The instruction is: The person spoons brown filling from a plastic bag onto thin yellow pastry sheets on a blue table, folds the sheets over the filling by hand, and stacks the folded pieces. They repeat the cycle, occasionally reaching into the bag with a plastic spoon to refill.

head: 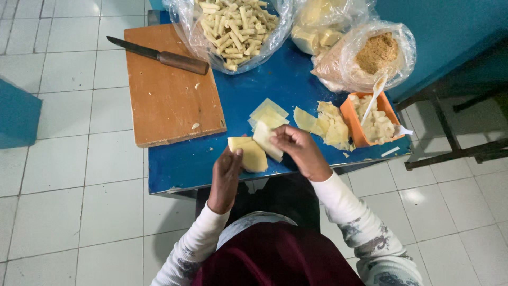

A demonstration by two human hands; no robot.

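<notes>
Both hands are over the near edge of the blue desk (185, 164): our left hand (226, 177) cups a pale yellow dough sheet (252, 154), and our right hand (299, 149) pinches a second sheet (266, 139) folded against it. More sheets (269, 114) lie just beyond, beside the orange tub (351, 123), with a knife (159, 55) on the wooden board (169, 100).

Blue table (185, 164) at frame centre, brown wooden cutting board (169, 100) upper left, pale yellow wrapper sheets (269, 114), orange tub (352, 119) right, white floor tiles (63, 159), white patterned sleeves (360, 228), maroon garment (275, 259) bottom.
</notes>
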